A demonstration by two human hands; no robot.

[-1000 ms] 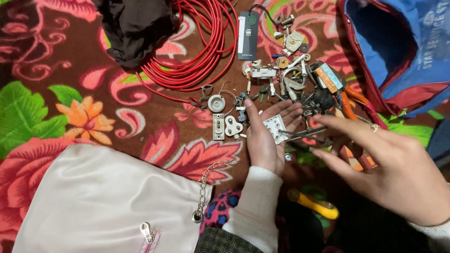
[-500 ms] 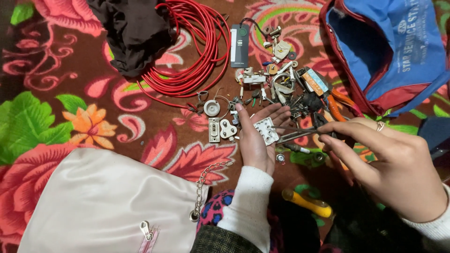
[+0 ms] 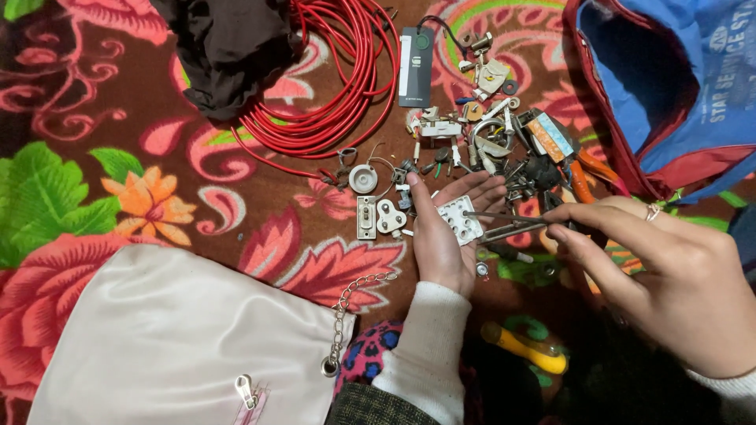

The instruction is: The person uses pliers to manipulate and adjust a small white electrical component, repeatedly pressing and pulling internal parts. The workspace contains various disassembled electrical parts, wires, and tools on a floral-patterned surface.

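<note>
Resting palm-up on the flowered cloth (image 3: 118, 126), the left hand (image 3: 445, 236) lies open and cradles a small white plastic block (image 3: 461, 220) with holes across its fingers. The right hand (image 3: 669, 283) pinches a thin metal tool (image 3: 504, 216) between thumb and fingertips, its tip lying over the block. The step in hand looks like working a screw or terminal in that block. The next move seems to call for steadying the block in the palm and seating the tip squarely in one hole. Just beyond the hands lies a scatter of small metal parts (image 3: 488, 134), with a red cable coil (image 3: 339, 86) farther off, a blue bag (image 3: 677, 86) at the right edge and a white bag (image 3: 173, 338) at the near left corner.
</note>
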